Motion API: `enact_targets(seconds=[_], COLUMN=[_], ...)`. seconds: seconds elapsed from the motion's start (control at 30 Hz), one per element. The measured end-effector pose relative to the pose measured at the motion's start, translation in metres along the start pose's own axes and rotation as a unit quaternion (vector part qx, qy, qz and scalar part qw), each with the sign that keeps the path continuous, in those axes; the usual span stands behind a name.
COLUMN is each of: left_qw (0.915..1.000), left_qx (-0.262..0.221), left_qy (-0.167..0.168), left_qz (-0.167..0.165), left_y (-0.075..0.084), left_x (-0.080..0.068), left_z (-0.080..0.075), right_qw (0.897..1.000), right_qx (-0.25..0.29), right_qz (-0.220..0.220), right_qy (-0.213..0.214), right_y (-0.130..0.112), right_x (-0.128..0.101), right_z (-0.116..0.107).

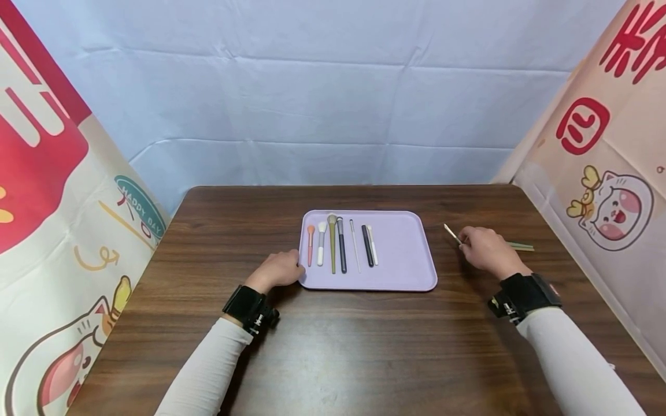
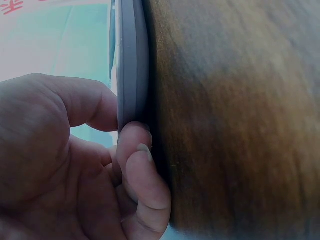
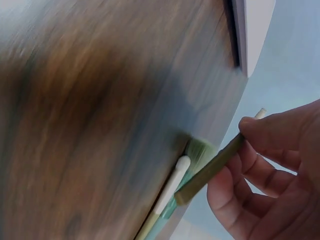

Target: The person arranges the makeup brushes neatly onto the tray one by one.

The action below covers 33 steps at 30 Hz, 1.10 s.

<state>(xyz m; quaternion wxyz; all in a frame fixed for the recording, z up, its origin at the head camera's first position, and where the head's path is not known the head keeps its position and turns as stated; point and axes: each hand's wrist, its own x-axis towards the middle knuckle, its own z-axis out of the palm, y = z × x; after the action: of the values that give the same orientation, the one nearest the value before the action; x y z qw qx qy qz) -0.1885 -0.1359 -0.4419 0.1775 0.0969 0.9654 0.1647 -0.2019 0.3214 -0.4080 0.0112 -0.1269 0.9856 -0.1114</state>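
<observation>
A lilac tray [image 1: 404,254] lies on the table, bearing several makeup brushes in a row, among them an orange-tipped brush [image 1: 310,245], an olive brush [image 1: 333,245] and a black-handled one [image 1: 341,245]. At the tray's left edge my left hand [image 1: 278,268] grips the rim, thumb above and fingers curled beneath in the left wrist view. To the right of the tray, my right hand [image 1: 488,248] pinches a slim olive-handled makeup brush [image 3: 210,172] with a pale tip, held above the table. Below it lie a green brush [image 3: 200,152] and a white-ended brush [image 3: 172,185].
The dark wooden table [image 1: 364,346] reaches back to a pale blue cloth backdrop [image 1: 322,104]. Printed cloths hang at the left [image 1: 47,231] and right [image 1: 614,173] sides.
</observation>
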Motion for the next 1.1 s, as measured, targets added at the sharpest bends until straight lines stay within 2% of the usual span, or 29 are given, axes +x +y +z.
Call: enact_targets(seconds=[0.43, 0.93, 1.1], left_qw=[1.0, 1.0, 1.0], left_qx=[0.003, 0.003, 0.006], left_qy=[0.004, 0.004, 0.004], left_qz=[0.001, 0.0, 0.002], left_y=[-0.001, 0.001, 0.001], left_x=[0.0, 0.0, -0.001], left_z=[0.001, 0.0, -0.001], right_qw=[0.997, 0.997, 0.996], right_qx=[0.056, 0.039, 0.05], right_qz=[0.038, 0.037, 0.042], right_qy=[-0.044, -0.052, -0.052], right_y=[-0.025, -0.058, -0.066], right_x=[0.013, 0.032, 0.036], right_z=[0.007, 0.017, 0.018])
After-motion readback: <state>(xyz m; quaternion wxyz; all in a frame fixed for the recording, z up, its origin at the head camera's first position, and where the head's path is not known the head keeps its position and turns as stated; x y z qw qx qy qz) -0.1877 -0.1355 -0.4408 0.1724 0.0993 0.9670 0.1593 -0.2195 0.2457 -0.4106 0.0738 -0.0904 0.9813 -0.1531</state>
